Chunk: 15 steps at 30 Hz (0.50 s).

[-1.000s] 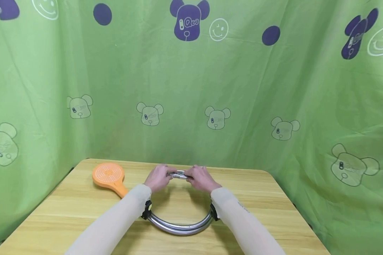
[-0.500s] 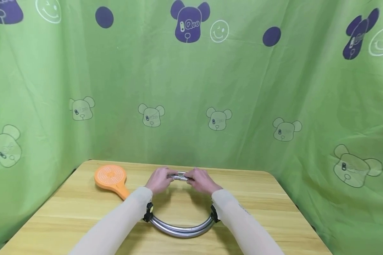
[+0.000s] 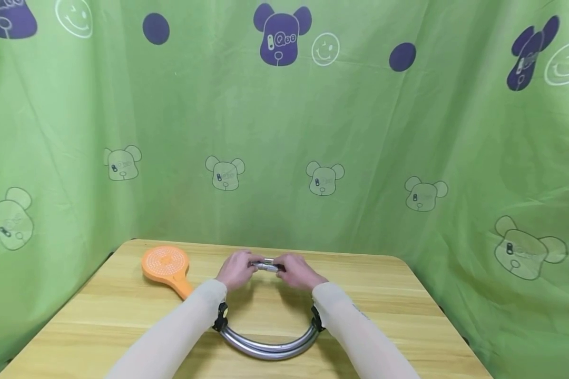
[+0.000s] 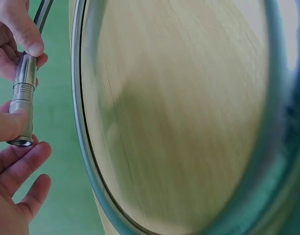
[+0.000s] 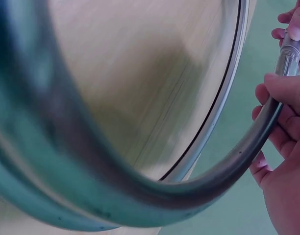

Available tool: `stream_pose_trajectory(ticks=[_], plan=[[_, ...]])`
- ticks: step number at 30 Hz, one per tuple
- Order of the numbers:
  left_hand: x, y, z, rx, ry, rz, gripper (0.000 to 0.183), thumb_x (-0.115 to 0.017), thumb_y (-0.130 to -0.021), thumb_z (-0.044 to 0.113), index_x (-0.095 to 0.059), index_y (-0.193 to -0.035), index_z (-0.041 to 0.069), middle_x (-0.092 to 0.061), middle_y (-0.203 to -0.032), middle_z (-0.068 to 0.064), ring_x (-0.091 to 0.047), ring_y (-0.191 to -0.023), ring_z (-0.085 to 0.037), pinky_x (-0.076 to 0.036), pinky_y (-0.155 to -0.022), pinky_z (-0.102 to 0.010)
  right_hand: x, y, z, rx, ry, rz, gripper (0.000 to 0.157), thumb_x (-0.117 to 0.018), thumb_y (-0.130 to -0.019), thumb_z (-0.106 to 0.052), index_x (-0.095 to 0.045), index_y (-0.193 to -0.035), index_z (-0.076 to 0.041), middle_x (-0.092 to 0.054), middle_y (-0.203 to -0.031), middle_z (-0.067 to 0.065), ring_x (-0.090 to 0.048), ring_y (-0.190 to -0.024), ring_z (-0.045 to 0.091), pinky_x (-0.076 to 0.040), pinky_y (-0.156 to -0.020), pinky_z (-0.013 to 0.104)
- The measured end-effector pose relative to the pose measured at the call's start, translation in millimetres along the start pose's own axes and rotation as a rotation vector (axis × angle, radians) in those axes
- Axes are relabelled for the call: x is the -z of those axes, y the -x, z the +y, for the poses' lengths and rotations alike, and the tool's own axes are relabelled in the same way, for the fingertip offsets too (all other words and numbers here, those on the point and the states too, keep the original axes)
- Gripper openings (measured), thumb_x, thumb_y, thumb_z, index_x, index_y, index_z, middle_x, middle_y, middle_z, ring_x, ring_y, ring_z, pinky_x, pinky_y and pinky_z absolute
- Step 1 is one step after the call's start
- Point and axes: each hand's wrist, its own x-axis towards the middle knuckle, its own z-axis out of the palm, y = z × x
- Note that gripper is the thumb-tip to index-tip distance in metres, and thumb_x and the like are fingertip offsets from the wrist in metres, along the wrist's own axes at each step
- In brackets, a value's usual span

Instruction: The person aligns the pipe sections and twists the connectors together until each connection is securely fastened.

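Metal connector sits between both hands' fingers: left hand pinches its end, right hand grips hose just behind it. Step looks like working that connector; next move likely needs right steady, left twisting. Orange shower head lies left of left fingers.

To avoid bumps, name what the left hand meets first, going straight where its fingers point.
Past the metal fitting it grips, the left hand would likely meet the right hand; depth is unclear.

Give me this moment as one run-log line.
left hand: pinches metal connector | right hand: grips silver hose next to connector | orange shower head: lying on table, left of both hands
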Motion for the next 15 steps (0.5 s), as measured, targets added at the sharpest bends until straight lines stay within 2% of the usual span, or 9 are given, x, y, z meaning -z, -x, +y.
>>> stream_pose_trajectory(ticks=[5,9,12,15], plan=[[-2.7,-0.8,0.8,-0.011,-0.006,0.005,0.03,-0.072,-0.088,0.009,-0.077,-0.114,0.023,-0.068,-0.094,0.003,-0.057,-0.08,-0.012,-0.052,-0.074,-0.033,-0.5,1.2,0.9,0.0,-0.041,-0.008,0.012,-0.072,-0.089,-0.005,-0.074,-0.101,-0.006,-0.065,-0.082,-0.002,-0.053,-0.068,0.011,-0.049,-0.062,0.026],[-3.6,-0.9,2.2,-0.005,0.001,0.0,0.03,-0.072,-0.088,0.009,-0.077,-0.114,0.023,-0.068,-0.094,0.003,-0.057,-0.08,-0.012,-0.051,-0.073,-0.033,-0.4,2.3,1.7,-0.028,-0.097,-0.002,0.018,-0.074,-0.088,-0.006,-0.07,-0.104,-0.012,-0.066,-0.087,-0.003,-0.057,-0.073,0.012,-0.051,-0.066,0.027],[-3.9,-0.9,2.8,-0.004,0.002,0.001,0.031,-0.072,-0.087,0.009,-0.077,-0.114,0.023,-0.068,-0.093,0.003,-0.057,-0.08,-0.012,-0.051,-0.073,-0.032,-0.5,2.9,2.4,-0.057,-0.136,0.009,0.021,-0.076,-0.087,-0.008,-0.065,-0.102,-0.018,-0.066,-0.089,-0.005,-0.059,-0.077,0.011,-0.052,-0.071,0.027],[-4.1,-0.8,2.7,-0.005,0.009,0.001,0.03,-0.073,-0.087,0.009,-0.077,-0.114,0.023,-0.067,-0.093,0.004,-0.056,-0.08,-0.011,-0.051,-0.072,-0.031,-0.7,3.6,3.1,-0.056,-0.16,0.017,0.019,-0.076,-0.087,-0.01,-0.064,-0.098,-0.018,-0.065,-0.089,-0.006,-0.059,-0.079,0.011,-0.053,-0.072,0.028]])
